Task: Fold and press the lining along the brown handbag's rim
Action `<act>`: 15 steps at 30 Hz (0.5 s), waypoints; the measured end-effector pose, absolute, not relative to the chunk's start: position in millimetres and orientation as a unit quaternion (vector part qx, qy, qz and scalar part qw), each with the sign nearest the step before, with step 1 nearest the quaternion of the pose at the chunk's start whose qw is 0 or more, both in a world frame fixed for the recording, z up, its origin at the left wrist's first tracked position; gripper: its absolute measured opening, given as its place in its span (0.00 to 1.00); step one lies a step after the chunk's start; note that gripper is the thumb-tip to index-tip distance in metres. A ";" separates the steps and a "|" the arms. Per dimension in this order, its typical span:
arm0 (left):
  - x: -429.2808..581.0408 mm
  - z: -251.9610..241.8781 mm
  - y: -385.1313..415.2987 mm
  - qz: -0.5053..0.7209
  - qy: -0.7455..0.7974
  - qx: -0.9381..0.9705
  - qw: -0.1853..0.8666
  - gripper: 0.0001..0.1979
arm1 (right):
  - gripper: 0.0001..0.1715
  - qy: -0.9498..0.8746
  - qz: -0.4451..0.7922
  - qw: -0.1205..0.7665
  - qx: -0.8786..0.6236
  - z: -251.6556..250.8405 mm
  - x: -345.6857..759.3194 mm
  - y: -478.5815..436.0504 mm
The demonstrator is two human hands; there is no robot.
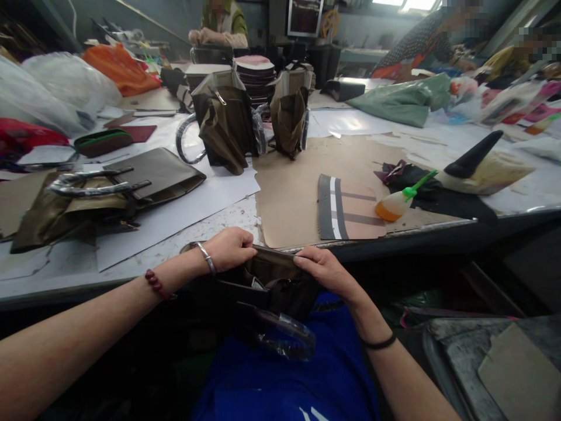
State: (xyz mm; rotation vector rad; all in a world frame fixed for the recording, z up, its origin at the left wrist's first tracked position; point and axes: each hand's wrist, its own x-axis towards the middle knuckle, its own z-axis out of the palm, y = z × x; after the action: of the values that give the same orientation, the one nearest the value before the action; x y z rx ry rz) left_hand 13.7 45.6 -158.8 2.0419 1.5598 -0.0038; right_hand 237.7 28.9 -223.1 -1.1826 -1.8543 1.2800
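A dark handbag [248, 289] with a brown lining rests on my lap against the table edge, its mouth facing up. My left hand [232, 248] pinches the far rim of the bag on the left. On the right of the same rim, my right hand [326, 269] grips with thumb and fingers. The rim runs fairly straight between the two hands. A plastic-wrapped handle [287, 333] hangs on the near side over blue clothing. The lower part of the bag is in shadow.
Brown cardboard [289, 199] lies ahead, with a striped panel [350, 207] and a glue bottle [394, 204]. Two bags [225, 123] stand behind; another bag [87, 199] lies left. A black-handled tool [475, 155] is at right. Other people work across the table.
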 end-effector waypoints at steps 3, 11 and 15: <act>31.4 -146.7 47.4 -0.008 0.544 0.782 0.303 0.09 | 0.13 -0.646 0.531 0.295 -0.463 -205.9 256.3 14.6; 77.9 -164.0 65.8 -0.088 0.485 0.799 0.345 0.07 | 0.18 -0.535 0.620 0.305 -0.486 -224.4 296.0 -8.5; 86.4 -172.5 73.8 -0.105 0.484 0.798 0.343 0.07 | 0.19 -0.489 0.652 0.325 -0.481 -240.1 300.4 -7.0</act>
State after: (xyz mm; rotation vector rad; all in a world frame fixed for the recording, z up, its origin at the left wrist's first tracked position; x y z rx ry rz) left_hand 86.4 73.8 -172.5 2.0749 1.2588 -0.2733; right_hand 300.4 -7.0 -240.1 -1.2598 -1.2809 1.7086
